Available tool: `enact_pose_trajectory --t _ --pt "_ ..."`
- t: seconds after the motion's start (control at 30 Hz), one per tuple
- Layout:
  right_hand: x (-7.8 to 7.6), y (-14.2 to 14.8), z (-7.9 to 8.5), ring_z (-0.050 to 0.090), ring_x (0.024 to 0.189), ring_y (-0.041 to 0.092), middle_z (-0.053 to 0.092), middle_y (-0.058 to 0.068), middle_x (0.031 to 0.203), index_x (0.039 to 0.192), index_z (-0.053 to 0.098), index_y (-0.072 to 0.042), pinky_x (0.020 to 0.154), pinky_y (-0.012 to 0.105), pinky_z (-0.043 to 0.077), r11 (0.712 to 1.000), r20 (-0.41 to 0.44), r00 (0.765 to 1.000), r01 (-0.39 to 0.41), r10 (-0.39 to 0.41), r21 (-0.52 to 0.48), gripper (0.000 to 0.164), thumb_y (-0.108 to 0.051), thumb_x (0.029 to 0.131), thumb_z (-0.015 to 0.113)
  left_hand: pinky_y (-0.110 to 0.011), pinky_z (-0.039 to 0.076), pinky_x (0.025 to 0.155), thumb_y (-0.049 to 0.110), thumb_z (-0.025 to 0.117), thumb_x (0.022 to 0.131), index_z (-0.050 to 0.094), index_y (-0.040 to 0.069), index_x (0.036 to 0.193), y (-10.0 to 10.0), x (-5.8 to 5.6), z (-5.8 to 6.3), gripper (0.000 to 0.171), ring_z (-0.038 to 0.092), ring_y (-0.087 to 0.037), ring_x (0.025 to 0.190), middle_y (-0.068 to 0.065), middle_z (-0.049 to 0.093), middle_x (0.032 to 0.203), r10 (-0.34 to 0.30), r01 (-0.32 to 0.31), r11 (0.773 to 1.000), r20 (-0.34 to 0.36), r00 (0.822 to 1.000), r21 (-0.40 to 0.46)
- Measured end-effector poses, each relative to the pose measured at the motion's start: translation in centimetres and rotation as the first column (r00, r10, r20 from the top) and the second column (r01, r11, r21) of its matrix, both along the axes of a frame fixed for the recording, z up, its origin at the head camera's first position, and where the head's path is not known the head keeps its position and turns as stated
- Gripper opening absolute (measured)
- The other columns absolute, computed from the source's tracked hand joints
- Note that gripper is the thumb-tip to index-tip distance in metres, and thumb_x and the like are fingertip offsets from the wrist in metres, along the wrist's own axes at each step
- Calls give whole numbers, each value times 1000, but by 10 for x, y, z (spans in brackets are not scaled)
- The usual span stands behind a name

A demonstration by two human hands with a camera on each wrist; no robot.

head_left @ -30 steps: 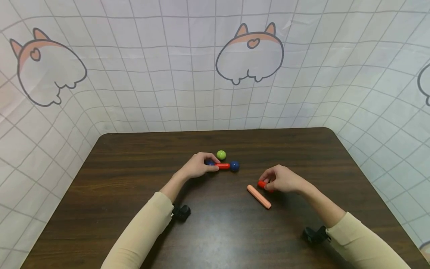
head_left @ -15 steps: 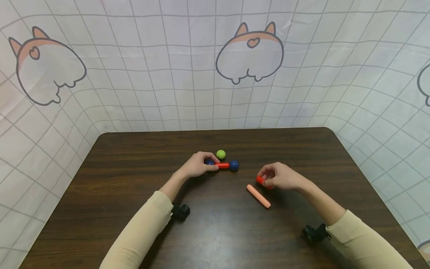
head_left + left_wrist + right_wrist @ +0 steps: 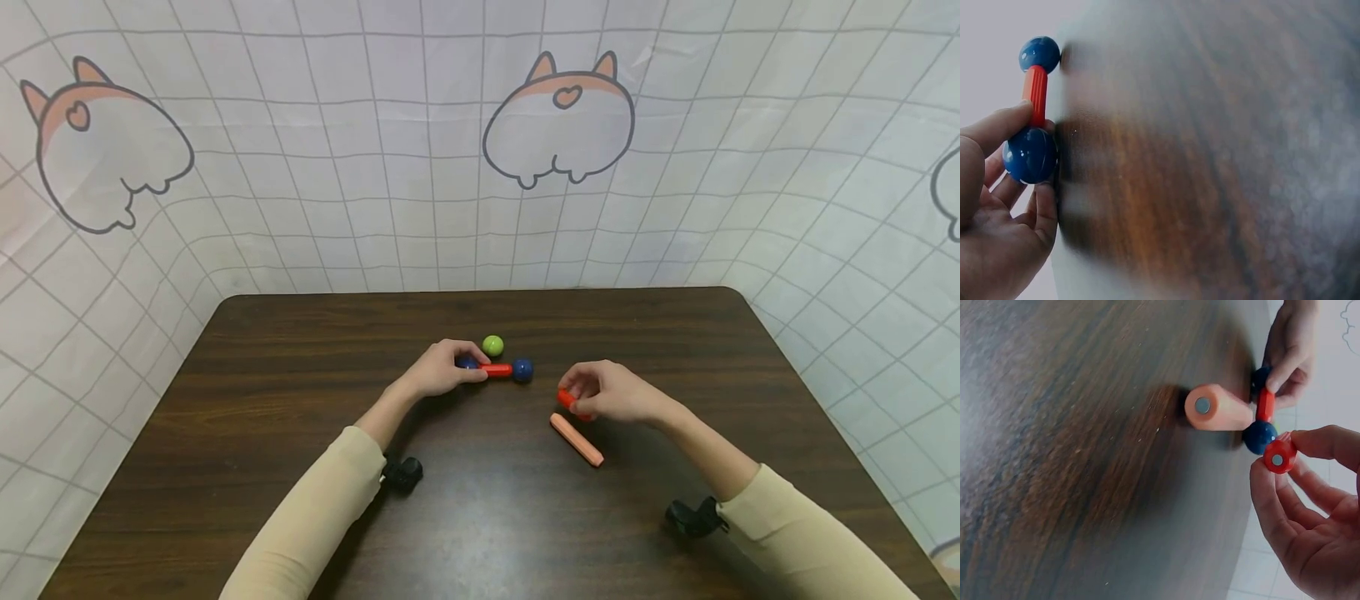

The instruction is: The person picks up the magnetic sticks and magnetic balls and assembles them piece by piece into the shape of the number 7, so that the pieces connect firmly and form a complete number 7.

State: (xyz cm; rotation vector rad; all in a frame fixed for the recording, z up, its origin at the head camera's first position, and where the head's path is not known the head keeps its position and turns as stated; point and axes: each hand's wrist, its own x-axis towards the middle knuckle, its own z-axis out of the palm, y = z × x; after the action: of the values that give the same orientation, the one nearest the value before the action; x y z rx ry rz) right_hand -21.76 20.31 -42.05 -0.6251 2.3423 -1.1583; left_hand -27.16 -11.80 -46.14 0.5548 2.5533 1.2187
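My left hand (image 3: 438, 369) pinches a red magnetic stick (image 3: 498, 370) that has a blue ball on each end. The far ball (image 3: 522, 370) is in plain sight; the near ball (image 3: 1030, 155) sits within the hand, by the thumb and fingers. Over on the right, my right hand (image 3: 621, 395) holds a second red magnetic stick (image 3: 1279, 457) between thumb and fingertips, its round metal end facing the wrist camera. Just below that hand a peach magnetic stick (image 3: 576, 439) lies slanted on the table.
A green ball (image 3: 492, 345) rests just behind the joined piece. The dark wooden table (image 3: 225, 433) meets a white grid-patterned curtain (image 3: 375, 167) at its back and sides.
My right hand, with its red stick, has moved left toward the joined blue-ball piece. The left hand stays in place, and the peach stick and green ball have not visibly moved.
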Motion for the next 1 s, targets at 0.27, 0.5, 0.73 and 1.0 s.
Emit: enact_pose_trajectory --t 0.27,0.5,0.73,1.0 --pt "2 -8 3 66 86 23 66 9 99 118 66 0 76 45 58 1000 3 1000 -12 12 -11 24 -3 94 68 -37 43 82 24 78 94 76 17 108 0 1 0 16 53 -23 98 -3 66 111 -3 3 1000 5 1000 6" --pt "6 -18 5 65 88 22 66 6 99 117 67 -3 74 37 57 999 -23 999 -36 36 2 24 -3 93 68 -35 42 76 23 78 94 76 17 109 0 1 -2 16 52 -23 90 -3 65 106 4 -4 1000 3 1000 2" --pt "5 -29 5 65 85 22 67 6 96 115 68 -1 74 36 57 996 -31 996 -80 79 -27 24 -2 92 70 -34 41 74 23 79 94 77 17 109 0 0 -3 17 52 -21 86 -2 67 107 8 -8 1000 -4 1000 -2" --pt "7 -42 6 66 82 20 67 3 94 113 69 -2 74 33 56 994 -46 993 -112 111 -18 22 -3 92 73 -34 42 75 25 79 94 76 16 111 1 1 0 19 53 -21 86 -2 67 103 3 -3 1000 3 1000 -4"
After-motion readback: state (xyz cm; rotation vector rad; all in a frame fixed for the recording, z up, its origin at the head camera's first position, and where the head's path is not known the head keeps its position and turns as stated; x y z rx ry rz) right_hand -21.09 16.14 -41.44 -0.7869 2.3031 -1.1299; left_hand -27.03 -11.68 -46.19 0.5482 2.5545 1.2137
